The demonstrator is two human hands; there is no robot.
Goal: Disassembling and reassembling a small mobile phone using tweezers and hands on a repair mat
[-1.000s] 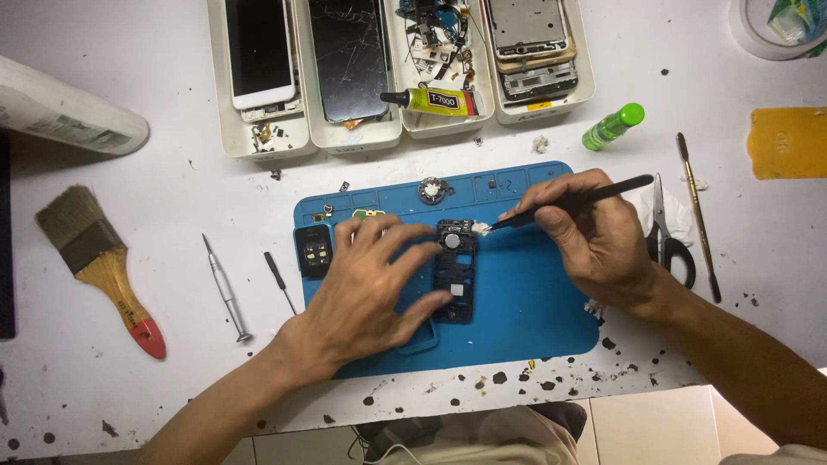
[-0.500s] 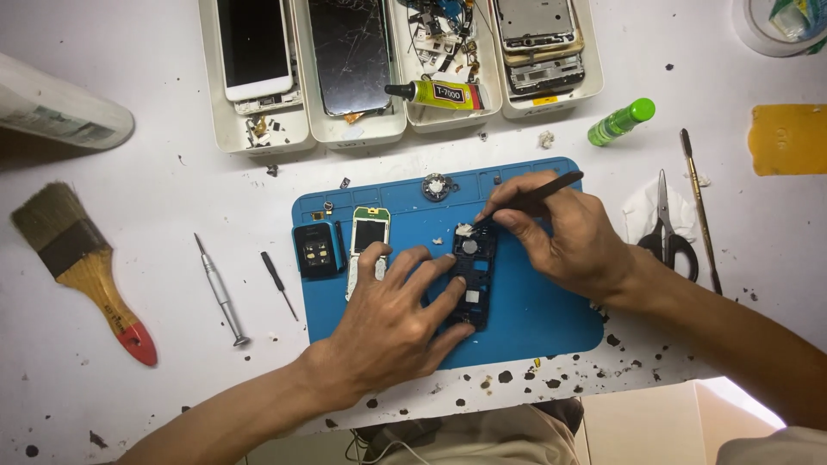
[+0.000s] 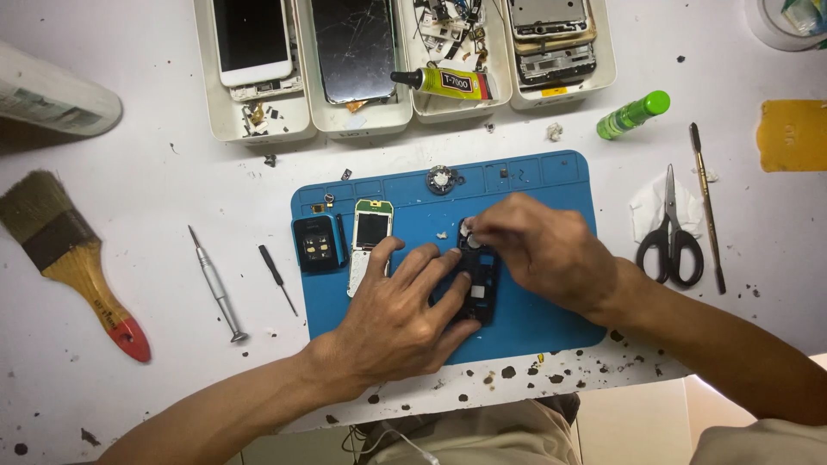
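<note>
My left hand (image 3: 401, 314) lies on the blue work mat (image 3: 534, 176), its fingers steadying a black phone frame (image 3: 480, 288) that lies flat on the mat. My right hand (image 3: 543, 250) comes in from the right. Its fingertips are pinched on a small white part (image 3: 466, 229) at the frame's top end. No tool shows in that hand. Left of the frame lie a small phone board with a screen (image 3: 372, 231) and a black square part (image 3: 317, 243).
White trays (image 3: 258, 129) along the back hold phones, a cracked screen and parts, with a yellow glue tube (image 3: 448, 82). Two screwdrivers (image 3: 215, 284) and a paintbrush (image 3: 77, 258) lie left. A green bottle (image 3: 633, 114), scissors (image 3: 668, 232) and a thin brush (image 3: 706, 207) lie right.
The black tool my right hand held is no longer visible, and its fingers now pinch at the frame's top. My left hand has shifted right and keeps hold of the frame.
</note>
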